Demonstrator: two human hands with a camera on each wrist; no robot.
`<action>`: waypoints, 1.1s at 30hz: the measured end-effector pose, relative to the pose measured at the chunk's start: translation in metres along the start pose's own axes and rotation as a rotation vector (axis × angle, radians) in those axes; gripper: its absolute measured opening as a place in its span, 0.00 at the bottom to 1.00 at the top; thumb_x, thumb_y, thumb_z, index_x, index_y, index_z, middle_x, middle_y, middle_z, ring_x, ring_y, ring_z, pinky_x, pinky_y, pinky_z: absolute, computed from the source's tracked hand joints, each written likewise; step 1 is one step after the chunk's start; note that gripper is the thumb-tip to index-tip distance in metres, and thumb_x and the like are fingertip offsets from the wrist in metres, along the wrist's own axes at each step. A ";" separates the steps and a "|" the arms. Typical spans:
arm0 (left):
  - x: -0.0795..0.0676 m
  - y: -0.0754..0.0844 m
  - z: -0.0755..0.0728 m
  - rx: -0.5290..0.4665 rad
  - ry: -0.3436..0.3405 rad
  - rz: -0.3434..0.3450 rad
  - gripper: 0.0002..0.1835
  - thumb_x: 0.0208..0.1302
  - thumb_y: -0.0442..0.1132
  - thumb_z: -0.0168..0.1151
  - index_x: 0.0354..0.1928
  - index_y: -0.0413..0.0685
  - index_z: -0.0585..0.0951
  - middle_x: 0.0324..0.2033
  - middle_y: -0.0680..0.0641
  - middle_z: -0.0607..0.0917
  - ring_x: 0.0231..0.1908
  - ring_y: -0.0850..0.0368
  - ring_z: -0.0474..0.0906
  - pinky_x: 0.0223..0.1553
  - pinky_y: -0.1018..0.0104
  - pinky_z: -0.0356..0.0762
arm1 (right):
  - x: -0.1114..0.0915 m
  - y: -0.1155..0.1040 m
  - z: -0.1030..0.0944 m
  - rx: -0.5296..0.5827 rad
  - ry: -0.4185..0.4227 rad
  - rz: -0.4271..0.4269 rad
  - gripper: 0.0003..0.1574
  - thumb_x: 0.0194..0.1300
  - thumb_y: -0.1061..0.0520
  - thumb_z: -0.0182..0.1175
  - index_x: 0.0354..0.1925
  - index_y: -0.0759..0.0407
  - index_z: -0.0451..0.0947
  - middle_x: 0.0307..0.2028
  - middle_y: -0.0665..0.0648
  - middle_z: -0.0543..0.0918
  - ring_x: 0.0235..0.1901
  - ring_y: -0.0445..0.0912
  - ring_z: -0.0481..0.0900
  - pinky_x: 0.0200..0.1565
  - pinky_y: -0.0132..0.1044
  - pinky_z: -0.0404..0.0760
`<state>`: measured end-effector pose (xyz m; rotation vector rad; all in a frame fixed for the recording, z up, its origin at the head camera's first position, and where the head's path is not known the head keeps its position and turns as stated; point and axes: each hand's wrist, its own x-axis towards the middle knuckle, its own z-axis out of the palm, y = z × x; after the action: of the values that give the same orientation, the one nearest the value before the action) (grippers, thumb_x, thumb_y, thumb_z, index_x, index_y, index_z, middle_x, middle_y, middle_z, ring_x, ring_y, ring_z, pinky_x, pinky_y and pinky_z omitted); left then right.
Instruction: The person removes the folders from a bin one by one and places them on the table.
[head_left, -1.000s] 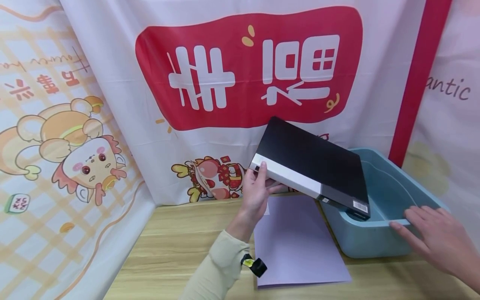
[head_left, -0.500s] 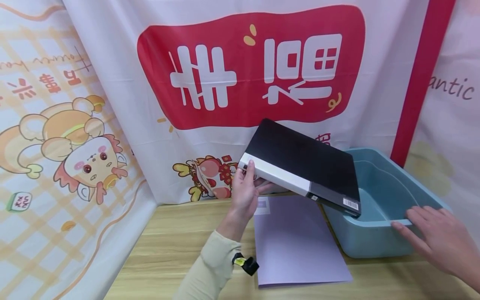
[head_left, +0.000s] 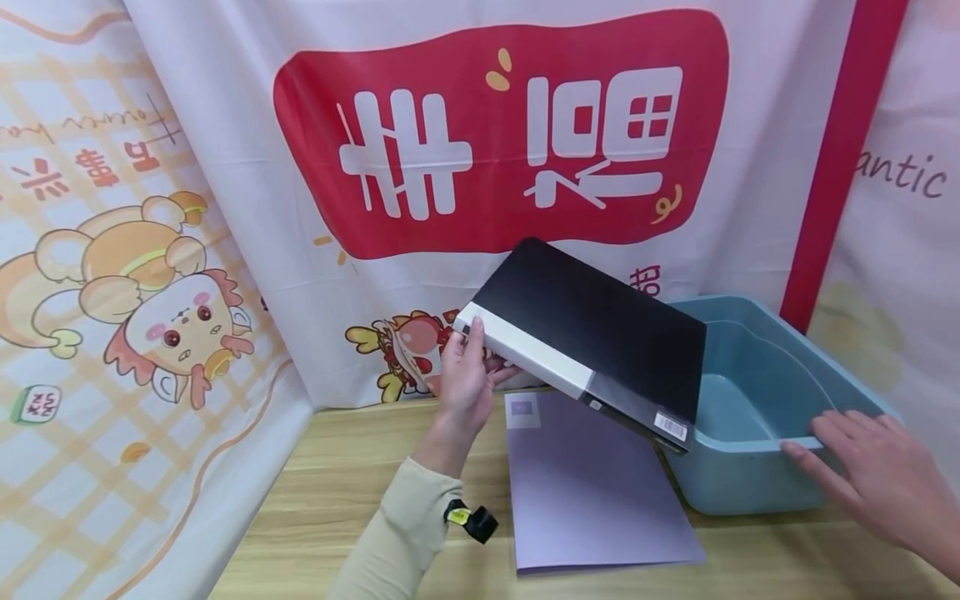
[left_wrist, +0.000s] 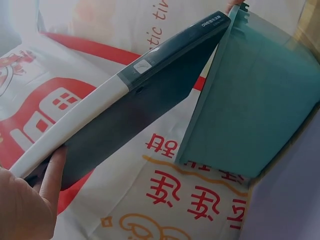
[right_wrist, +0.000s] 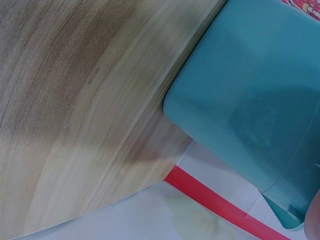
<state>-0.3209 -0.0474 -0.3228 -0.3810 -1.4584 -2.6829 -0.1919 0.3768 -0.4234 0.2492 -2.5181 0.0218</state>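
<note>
My left hand (head_left: 467, 379) grips a black binder (head_left: 592, 325) by the far-left end of its white-and-black spine, thumb over the spine and fingers beneath. The binder is tilted in the air, its lower right corner beside the near left rim of a blue-green plastic bin (head_left: 757, 492). From the left wrist view, fingers (left_wrist: 54, 175) lie along the binder's underside. My right hand (head_left: 873, 471) holds the bin's near rim, fingertips over the edge and thumb along the outside. Under the binder, a lilac folder (head_left: 592, 500) with a small label lies flat, partly covered from view.
A wood-grain table (head_left: 337, 492) carries the folder and the bin. Printed cloth (head_left: 495, 150) hangs behind and at both sides, close to the table. The bin's visible floor (head_left: 731, 408) holds nothing that I can see. A black strap device (head_left: 472, 521) sits at the left wrist.
My left hand has moved left with the binder, drawing its lower corner from over the bin to outside the rim. The right hand stays on the bin.
</note>
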 end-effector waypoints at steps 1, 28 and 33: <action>0.000 0.001 -0.002 0.002 0.001 -0.001 0.18 0.71 0.48 0.48 0.57 0.47 0.69 0.39 0.40 0.80 0.41 0.42 0.82 0.42 0.37 0.75 | 0.000 0.000 0.000 0.002 0.004 -0.003 0.23 0.58 0.36 0.59 0.22 0.46 0.63 0.19 0.45 0.62 0.21 0.42 0.62 0.24 0.37 0.63; 0.006 0.021 -0.051 0.081 0.075 -0.096 0.20 0.68 0.51 0.51 0.58 0.52 0.72 0.47 0.36 0.78 0.44 0.40 0.81 0.41 0.46 0.79 | 0.000 0.000 -0.002 0.012 0.015 -0.012 0.23 0.57 0.38 0.61 0.22 0.46 0.61 0.19 0.46 0.62 0.23 0.44 0.62 0.25 0.39 0.60; 0.007 0.023 -0.061 0.079 0.086 -0.108 0.20 0.68 0.51 0.51 0.58 0.52 0.71 0.48 0.38 0.78 0.44 0.40 0.81 0.41 0.46 0.79 | 0.000 0.000 0.000 0.012 0.018 -0.024 0.24 0.56 0.38 0.62 0.22 0.46 0.61 0.20 0.46 0.62 0.23 0.44 0.62 0.24 0.38 0.59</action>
<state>-0.3349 -0.1102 -0.3338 -0.1852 -1.5981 -2.6747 -0.1914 0.3774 -0.4232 0.2831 -2.4971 0.0297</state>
